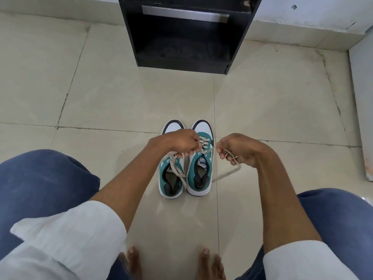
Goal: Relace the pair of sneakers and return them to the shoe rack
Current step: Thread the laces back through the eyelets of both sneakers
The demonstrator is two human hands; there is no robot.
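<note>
Two teal, white and black sneakers stand side by side on the floor, toes pointing away from me. The left sneaker [171, 178] has a tied beige lace lying across its opening. Over the right sneaker [199, 174] my left hand [179, 143] grips one end of its beige lace [226, 174]. My right hand [237, 149] pinches the other end, which loops down to the floor on the right. The black shoe rack [181, 37] stands open and empty-looking beyond the sneakers.
Beige floor tiles [121, 98] lie between the sneakers and the rack. A white wall base [302, 19] runs along the back and a white panel [363, 108] stands at the right. My knees in blue trousers and my bare feet [133, 261] frame the bottom.
</note>
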